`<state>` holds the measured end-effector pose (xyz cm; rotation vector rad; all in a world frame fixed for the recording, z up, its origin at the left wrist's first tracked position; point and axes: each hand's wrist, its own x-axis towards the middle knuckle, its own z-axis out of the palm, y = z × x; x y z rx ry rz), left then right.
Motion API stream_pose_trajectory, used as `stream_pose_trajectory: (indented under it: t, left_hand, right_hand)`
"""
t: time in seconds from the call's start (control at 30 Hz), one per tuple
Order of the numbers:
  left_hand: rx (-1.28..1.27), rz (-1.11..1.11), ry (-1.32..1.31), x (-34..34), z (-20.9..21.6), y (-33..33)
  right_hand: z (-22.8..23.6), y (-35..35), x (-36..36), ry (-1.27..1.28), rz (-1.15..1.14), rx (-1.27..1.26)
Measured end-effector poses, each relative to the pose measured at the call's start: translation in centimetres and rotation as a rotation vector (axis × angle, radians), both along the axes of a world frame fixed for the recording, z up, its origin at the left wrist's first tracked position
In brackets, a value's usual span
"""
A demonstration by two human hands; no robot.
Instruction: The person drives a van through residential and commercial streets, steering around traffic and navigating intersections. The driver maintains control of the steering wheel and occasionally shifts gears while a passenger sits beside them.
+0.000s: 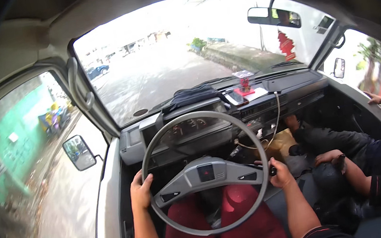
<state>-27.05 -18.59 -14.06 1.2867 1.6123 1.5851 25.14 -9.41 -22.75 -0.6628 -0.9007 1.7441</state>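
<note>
A grey steering wheel (pixel 190 177) with a two-spoke hub stands in front of me. My left hand (pixel 140 190) is closed round the left side of its rim, thumb up along it. At the right side of the rim, my right hand (pixel 281 173) is closed, its fingers partly hidden behind the rim. A small dark knob or lever end (pixel 272 171) shows beside that hand; whether the fingers touch it I cannot tell. Beyond the wheel sits the gauge cluster (pixel 189 128), partly covered by the rim. My legs in dark red trousers (pixel 239 204) show below.
On the dashboard (pixel 292 82) lie a dark folded cloth (pixel 192 95), a phone (pixel 235 97) and a clear box with a red base (pixel 244 84). A white cable (pixel 278 111) hangs down. A passenger (pixel 376 161) sits at right. Through the windshield, a road (pixel 160 74) and a parked car (pixel 97 71) appear.
</note>
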Motion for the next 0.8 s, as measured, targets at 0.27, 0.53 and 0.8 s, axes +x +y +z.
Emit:
stream_pose_trajectory:
  t: [0.27,0.53,0.8]
  left_hand:
    - [0.009,-0.079,-0.135,0.5,1.5,0.6]
    - [-0.068,-0.236,-0.186,-0.2,0.1,-0.4]
    - [-0.114,-0.423,-0.302,-0.8,-0.9,-1.3]
  right_hand:
    - [-1.2,0.9,0.1,0.143,0.089,0.079]
    - [-1.8,0.7,0.1,0.176,0.053,0.044]
    - [-0.9,0.1,-0.4,0.067,-0.018,0.049]
